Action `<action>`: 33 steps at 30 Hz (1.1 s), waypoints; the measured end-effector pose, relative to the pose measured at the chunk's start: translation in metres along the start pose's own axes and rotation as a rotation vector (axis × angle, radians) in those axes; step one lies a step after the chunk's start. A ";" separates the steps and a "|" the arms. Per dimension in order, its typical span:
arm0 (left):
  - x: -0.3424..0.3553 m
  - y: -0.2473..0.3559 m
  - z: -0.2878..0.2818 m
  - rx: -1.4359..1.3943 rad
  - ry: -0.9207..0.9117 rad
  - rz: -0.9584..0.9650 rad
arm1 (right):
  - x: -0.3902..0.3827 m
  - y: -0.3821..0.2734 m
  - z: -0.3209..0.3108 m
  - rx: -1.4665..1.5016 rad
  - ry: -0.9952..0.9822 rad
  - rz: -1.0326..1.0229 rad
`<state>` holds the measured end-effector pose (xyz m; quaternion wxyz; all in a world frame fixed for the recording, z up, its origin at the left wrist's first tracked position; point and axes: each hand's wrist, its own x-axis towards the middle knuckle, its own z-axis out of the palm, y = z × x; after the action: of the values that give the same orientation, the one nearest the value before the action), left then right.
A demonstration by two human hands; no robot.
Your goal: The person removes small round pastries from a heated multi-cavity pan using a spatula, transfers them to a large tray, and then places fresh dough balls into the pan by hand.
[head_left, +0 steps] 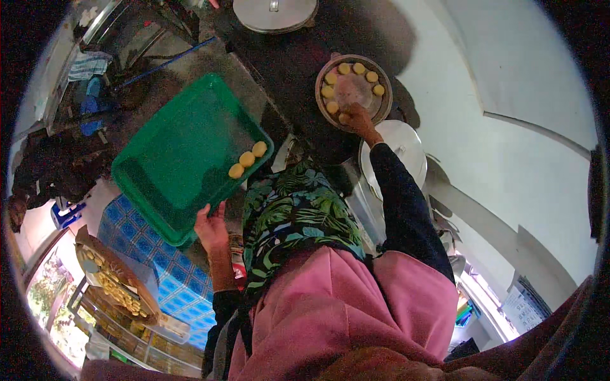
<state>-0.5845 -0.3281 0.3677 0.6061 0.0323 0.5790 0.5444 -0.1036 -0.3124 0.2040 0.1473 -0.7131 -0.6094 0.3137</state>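
My left hand (213, 230) grips the near edge of a green rectangular tray (171, 140), its fingers at the rim. Three round yellowish dough pieces (246, 159) sit in a row along the tray's right side. Farther off to the right, my right hand (360, 120) reaches over a round, shallow pan (352, 92). Its fingertips are closed on a dough piece (344, 119) at the pan's near rim. Several more dough pieces (359, 68) lie in a ring around the inside of the pan, whose middle looks dusted pale.
A lidded pot (274, 14) stands at the far side of the dark counter. Close to my right forearm lies a round metal lid (406, 152). A blue checked tablecloth (136, 228) and an opened package of yellowish pieces (117, 289) are at left. A white wall (508, 120) bounds the right.
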 end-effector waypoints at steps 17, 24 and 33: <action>0.021 -0.009 -0.006 0.317 -0.191 0.098 | -0.002 -0.005 -0.007 -0.166 0.364 -0.094; 0.016 0.001 0.005 0.010 -0.097 -0.084 | -0.011 -0.009 -0.007 0.212 0.455 0.213; 0.023 0.002 0.005 0.160 -0.148 0.000 | 0.013 -0.008 0.001 -0.380 0.244 0.117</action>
<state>-0.5883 -0.3081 0.3549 0.6427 0.1207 0.5743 0.4925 -0.1095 -0.2987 0.2043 0.0646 -0.7946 -0.5930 0.1130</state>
